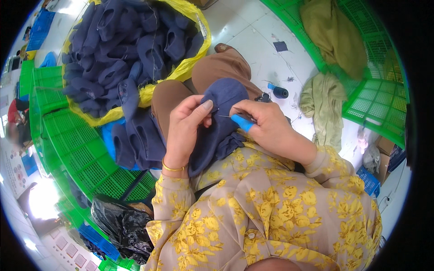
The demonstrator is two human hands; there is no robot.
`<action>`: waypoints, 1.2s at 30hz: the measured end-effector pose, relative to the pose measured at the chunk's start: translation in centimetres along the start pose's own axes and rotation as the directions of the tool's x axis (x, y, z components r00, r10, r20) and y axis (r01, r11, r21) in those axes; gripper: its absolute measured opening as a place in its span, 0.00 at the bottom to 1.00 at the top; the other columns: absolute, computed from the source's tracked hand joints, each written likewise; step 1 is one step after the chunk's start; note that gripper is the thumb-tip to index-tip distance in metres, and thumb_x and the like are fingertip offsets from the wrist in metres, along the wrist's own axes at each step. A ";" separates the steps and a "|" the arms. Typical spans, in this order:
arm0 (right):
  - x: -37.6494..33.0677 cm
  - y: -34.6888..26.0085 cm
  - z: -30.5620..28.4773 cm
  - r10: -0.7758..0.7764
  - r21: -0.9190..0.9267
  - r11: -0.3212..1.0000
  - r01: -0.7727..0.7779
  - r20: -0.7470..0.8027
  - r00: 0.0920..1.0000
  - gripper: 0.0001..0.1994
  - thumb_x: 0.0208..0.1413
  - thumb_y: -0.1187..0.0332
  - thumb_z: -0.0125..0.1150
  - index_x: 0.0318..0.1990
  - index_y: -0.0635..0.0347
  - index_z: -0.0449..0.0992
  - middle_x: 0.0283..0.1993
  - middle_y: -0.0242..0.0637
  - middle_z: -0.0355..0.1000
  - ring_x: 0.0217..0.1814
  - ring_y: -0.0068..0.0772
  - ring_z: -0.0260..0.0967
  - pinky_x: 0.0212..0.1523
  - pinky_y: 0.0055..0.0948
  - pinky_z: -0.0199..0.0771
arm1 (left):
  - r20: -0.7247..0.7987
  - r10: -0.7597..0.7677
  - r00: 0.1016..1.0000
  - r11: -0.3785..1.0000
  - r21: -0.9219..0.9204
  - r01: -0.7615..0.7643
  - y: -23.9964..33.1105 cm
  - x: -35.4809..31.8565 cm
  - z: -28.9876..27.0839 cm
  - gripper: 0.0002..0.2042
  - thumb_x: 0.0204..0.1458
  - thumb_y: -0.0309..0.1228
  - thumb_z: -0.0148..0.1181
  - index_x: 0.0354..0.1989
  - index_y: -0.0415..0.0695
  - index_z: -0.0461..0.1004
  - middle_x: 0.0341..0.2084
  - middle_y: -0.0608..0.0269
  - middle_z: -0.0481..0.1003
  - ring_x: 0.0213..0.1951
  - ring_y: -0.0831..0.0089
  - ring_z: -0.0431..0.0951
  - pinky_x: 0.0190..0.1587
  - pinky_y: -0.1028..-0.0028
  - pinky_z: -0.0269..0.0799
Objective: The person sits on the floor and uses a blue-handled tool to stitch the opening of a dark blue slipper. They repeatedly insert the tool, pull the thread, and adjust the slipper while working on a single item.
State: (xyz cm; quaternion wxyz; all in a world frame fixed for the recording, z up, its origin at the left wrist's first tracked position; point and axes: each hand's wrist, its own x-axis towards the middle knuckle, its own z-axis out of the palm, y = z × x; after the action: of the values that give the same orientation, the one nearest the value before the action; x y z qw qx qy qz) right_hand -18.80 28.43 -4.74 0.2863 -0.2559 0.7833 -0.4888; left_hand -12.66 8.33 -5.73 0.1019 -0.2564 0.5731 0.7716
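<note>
A navy cloth piece (226,92) with a rounded end, perhaps a soft shoe or slipper, lies over my lap. My left hand (189,118) pinches its left edge between thumb and fingers. My right hand (266,124) is closed at its right side, a blue cover (242,123) on one digit. From its fingertips a thin needle (224,116) points left toward the cloth. Any thread on it is too fine to make out. More navy cloth pieces (144,142) hang beside my left forearm.
A yellow-edged sack (205,43) heaped with navy shoe-shaped pieces stands ahead on the left. Green plastic crates (81,147) line the left; another green crate (375,97) holds olive cloth (334,36) at right. A dark thread spool (280,92) lies on the tiled floor. A black plastic bag (122,226) sits at lower left.
</note>
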 end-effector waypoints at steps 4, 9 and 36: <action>0.1 0.2 0.4 -0.056 -0.137 0.989 0.058 0.019 0.998 0.17 0.43 0.80 0.56 0.44 0.61 0.73 0.34 0.47 0.75 0.35 0.50 0.73 0.37 0.40 0.73 | 0.014 0.017 1.000 1.000 -0.009 -0.017 -0.2 0.1 0.0 0.08 0.59 0.30 0.57 0.41 0.39 0.75 0.25 0.72 0.71 0.26 0.85 0.68 0.31 0.84 0.63; -0.1 -0.2 -0.1 -0.075 -0.109 0.991 0.079 0.040 0.996 0.17 0.42 0.81 0.56 0.43 0.62 0.76 0.33 0.46 0.75 0.36 0.51 0.73 0.37 0.40 0.73 | 0.012 0.019 1.000 0.999 0.026 -0.019 -0.1 0.0 0.0 0.08 0.59 0.32 0.57 0.40 0.40 0.75 0.24 0.73 0.71 0.25 0.86 0.68 0.28 0.85 0.60; 1.2 0.0 -0.2 -0.008 -0.072 0.997 0.015 0.101 0.995 0.18 0.45 0.80 0.52 0.45 0.58 0.75 0.37 0.46 0.76 0.39 0.50 0.74 0.39 0.39 0.73 | 0.039 0.000 0.999 1.000 -0.005 0.000 -0.3 0.3 -0.4 0.09 0.59 0.31 0.57 0.41 0.39 0.75 0.25 0.72 0.72 0.25 0.85 0.71 0.29 0.86 0.63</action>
State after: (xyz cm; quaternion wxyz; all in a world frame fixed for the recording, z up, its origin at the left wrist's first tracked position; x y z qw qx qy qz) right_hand -19.78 27.75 -4.93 0.3130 -0.2951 0.7837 -0.4481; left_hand -12.67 8.03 -6.21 0.1125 -0.2418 0.5692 0.7778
